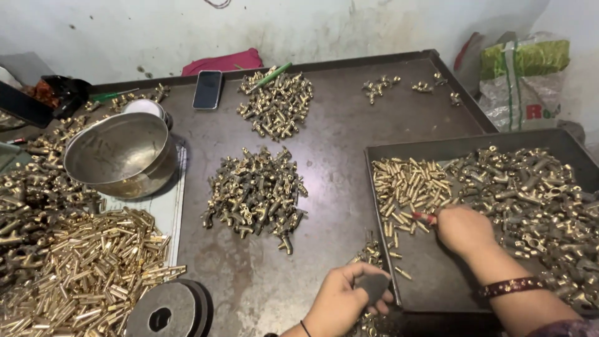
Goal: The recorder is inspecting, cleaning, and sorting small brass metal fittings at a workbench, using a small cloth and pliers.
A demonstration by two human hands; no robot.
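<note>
My left hand grips the near left corner of a dark metal tray at the right of the table. My right hand reaches into that tray, fingers pinched on a small red-tipped tool or piece beside a heap of short brass pins. A larger heap of brass tap-like fittings fills the tray's right side. A dark bangle sits on my right wrist.
On the dark table lie two piles of brass fittings, a phone, a steel bowl, a mound of brass pins, more fittings at far left, and a round metal disc. Sacks stand at the right.
</note>
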